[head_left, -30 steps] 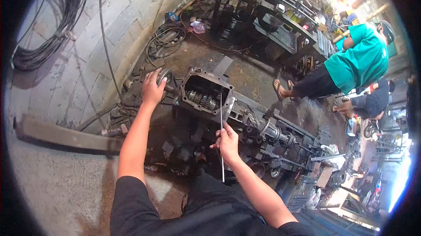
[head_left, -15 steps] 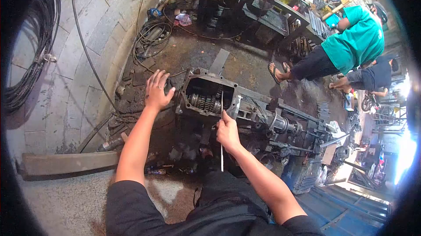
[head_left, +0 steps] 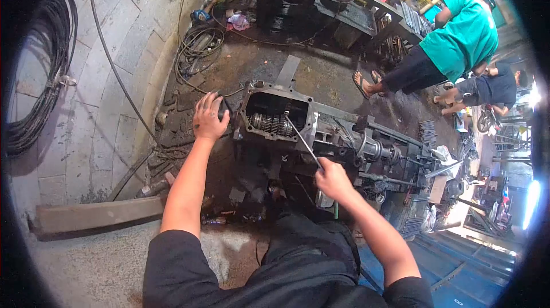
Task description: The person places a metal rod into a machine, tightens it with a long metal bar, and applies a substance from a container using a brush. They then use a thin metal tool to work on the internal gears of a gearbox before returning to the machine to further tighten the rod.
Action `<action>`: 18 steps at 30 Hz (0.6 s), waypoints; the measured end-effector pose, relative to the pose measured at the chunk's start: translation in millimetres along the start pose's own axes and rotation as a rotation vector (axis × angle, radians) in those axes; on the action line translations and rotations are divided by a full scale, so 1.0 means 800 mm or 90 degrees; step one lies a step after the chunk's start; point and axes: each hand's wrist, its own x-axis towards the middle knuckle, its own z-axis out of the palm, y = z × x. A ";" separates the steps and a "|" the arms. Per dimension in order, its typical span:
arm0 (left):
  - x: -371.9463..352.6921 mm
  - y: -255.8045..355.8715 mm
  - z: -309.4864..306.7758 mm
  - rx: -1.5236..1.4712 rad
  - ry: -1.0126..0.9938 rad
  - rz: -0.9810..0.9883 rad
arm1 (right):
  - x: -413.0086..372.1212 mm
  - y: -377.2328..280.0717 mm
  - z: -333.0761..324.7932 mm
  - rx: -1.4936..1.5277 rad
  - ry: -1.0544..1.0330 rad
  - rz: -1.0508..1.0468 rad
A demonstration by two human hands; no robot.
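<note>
A metal housing (head_left: 247, 135) lies open at the centre, with a row of gears (head_left: 274, 124) on a shaft inside it. My right hand (head_left: 333, 178) is closed around the lower end of a thin metal rod (head_left: 305, 143). The rod slants up and left, and its far tip is among the gears. Left of the housing, my left hand (head_left: 209, 118) rests with its fingers bent over a dark rounded knob (head_left: 224, 107). How firmly it grips the knob cannot be made out.
Long metal bars and shafts (head_left: 375, 149) extend right from the housing. A person in a green shirt (head_left: 463, 36) stands at the upper right near a workbench (head_left: 346, 15); another person (head_left: 492, 89) is beyond. Coiled cables (head_left: 200, 44) lie by the block wall (head_left: 86, 107).
My right hand has moved right and slightly down, tilting the rod from upright to slanted. My left hand now sits at the dark knob, its fingers more bent.
</note>
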 end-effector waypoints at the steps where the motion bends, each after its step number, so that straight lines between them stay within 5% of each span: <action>1: 0.001 0.001 -0.002 0.016 -0.008 -0.007 | -0.001 0.009 -0.006 -0.024 0.014 -0.044; 8: 0.048 -0.007 -0.006 -0.027 -0.037 -0.012 | 0.024 -0.036 -0.080 -0.391 0.083 -0.220; 11: 0.055 -0.005 -0.002 -0.039 -0.159 -0.021 | 0.046 -0.060 -0.085 -0.513 0.126 -0.307; 18: 0.068 0.000 -0.004 -0.013 -0.232 -0.065 | 0.089 -0.184 -0.082 -0.753 0.015 -0.447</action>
